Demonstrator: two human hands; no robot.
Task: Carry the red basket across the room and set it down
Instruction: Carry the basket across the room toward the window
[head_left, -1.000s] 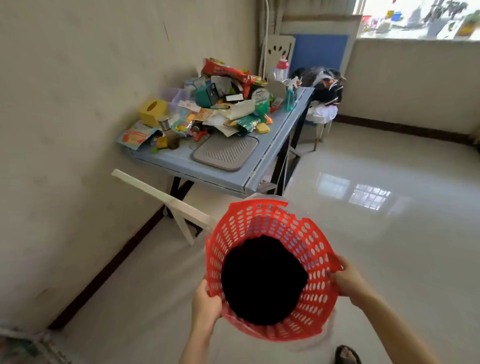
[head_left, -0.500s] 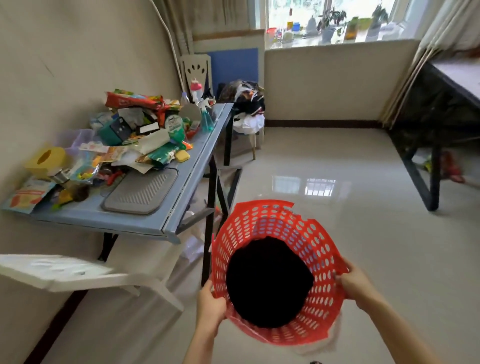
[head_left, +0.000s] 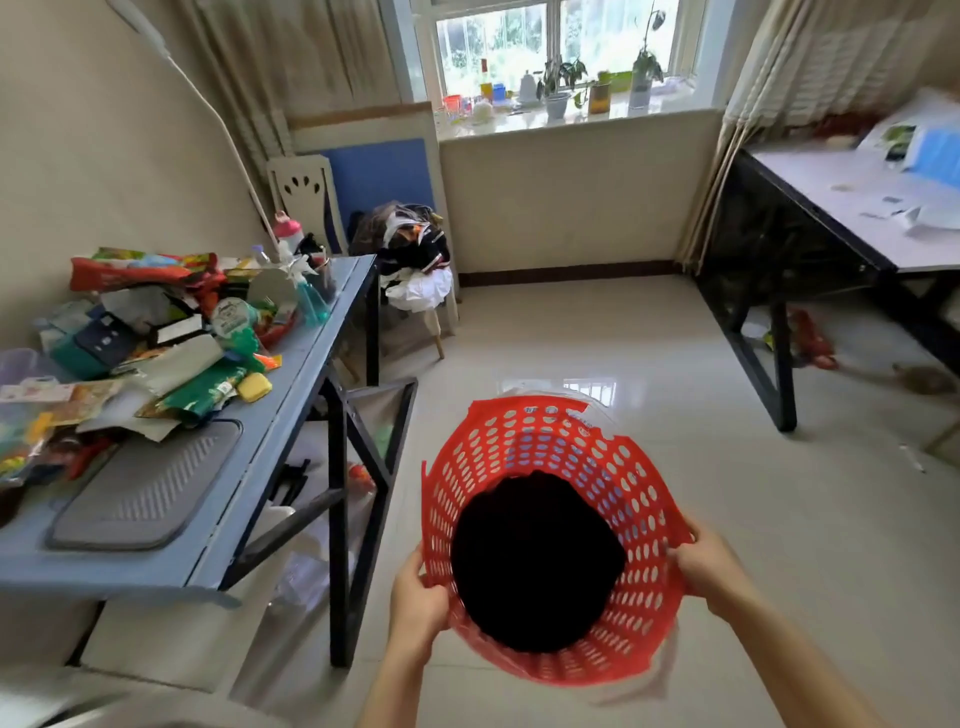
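Note:
The red basket (head_left: 540, 447) is a round plastic one with perforated walls and a chipped rim, and something black fills its bottom. I hold it in the air in front of me, above the glossy tiled floor. My left hand (head_left: 415, 597) grips the rim on the left side. My right hand (head_left: 711, 566) grips the rim on the right side. The basket's mouth tilts toward me.
A blue table (head_left: 291, 384) heaped with packets and bottles stands close on the left. A chair (head_left: 415, 291) piled with clothes is beyond it. A black-framed table (head_left: 831, 208) stands at right, clutter on the floor under it. A window sill with plants runs along the far wall.
The view has swung right and up. The blue table has slid to the left edge, and the window and the right table have come into view. Both hands keep their hold on the basket.

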